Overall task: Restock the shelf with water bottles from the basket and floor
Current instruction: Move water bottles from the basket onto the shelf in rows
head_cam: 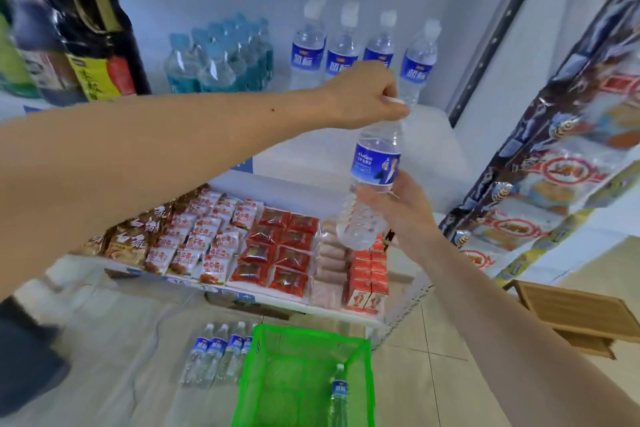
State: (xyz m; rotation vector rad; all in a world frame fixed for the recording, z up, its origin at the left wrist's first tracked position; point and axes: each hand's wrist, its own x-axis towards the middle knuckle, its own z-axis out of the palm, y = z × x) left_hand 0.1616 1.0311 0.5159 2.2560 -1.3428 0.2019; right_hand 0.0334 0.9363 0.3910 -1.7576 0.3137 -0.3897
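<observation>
A clear water bottle (372, 177) with a blue label hangs in front of the white shelf (429, 135). My left hand (363, 97) grips its cap from above. My right hand (403, 208) holds its lower body from the right side. Several matching bottles (360, 45) stand in a row at the back of the shelf. One bottle (338, 395) stands in the green basket (277, 350) on the floor. Several more bottles (218, 354) stand on the floor left of the basket.
A shrink-wrapped pack of blue-capped bottles (221, 55) sits left of the row, with dark sauce bottles (86, 28) further left. Snack packets (249, 246) fill the lower shelf. Hanging snack bags (568, 135) are at the right, a wooden crate (571, 312) below them.
</observation>
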